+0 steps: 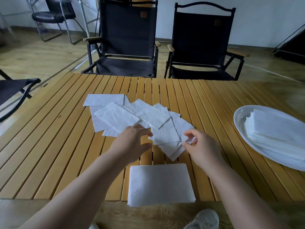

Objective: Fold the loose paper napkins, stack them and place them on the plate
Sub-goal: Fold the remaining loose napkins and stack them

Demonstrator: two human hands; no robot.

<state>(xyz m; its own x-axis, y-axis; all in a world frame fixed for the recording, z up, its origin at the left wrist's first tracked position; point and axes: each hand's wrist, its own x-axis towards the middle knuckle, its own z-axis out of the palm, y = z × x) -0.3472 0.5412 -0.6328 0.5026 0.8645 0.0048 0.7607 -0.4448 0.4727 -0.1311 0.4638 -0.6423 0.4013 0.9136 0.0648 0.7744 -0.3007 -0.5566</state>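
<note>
Picking a sheet from the loose napkins (132, 113): right hand (203, 149) is pinching a corner, left hand (132, 141) is lying open alongside. Likely next: lifting it clear, folding, stacking.

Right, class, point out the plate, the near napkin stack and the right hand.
plate (240, 118): head view, bare left rim.
near napkin stack (160, 184): head view, top sheet's middle.
right hand (204, 149): head view, back of hand.

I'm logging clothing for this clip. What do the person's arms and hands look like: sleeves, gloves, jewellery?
The left hand and right hand are bare, and so are both forearms to the picture's edge. No sleeves, gloves, watch, rings or bracelets show.
</note>
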